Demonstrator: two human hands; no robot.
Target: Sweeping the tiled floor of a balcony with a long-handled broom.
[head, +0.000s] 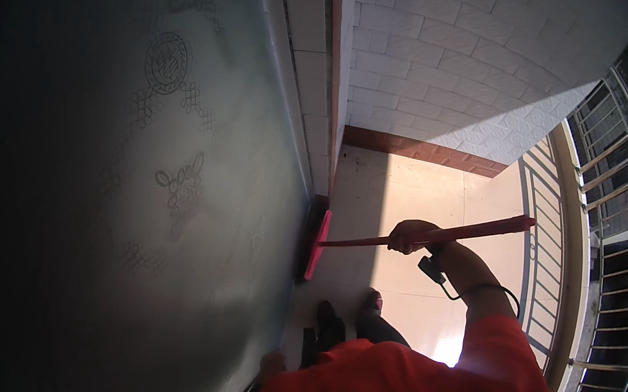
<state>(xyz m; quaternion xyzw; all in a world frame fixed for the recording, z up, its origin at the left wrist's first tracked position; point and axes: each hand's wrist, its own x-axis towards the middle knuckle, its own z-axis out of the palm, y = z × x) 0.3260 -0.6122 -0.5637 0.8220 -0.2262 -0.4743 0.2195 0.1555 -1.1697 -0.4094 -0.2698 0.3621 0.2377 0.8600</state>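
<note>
My right hand (pixel 411 236) is closed around the red handle (pixel 469 230) of a broom. From the hand, the handle runs left to a pink broom head (pixel 317 246), which is by the foot of the door frame. Dark bristles appear to sit on the head's left side, in shadow. A small black device (pixel 431 270) with a cable hangs at my right wrist. My left hand (pixel 273 363) is low in the view, beside the lower edge of a large door panel (pixel 188 176) with etched patterns. Shadow hides whether its fingers grip anything.
A pale tiled floor (pixel 424 201) lies partly in sun. White wall tiles (pixel 420 71) rise above a brown skirting (pixel 420 149). A metal railing (pixel 622 294) curves along the right, beyond a low ledge (pixel 568 285). My shoes (pixel 374 300) stand near the broom head.
</note>
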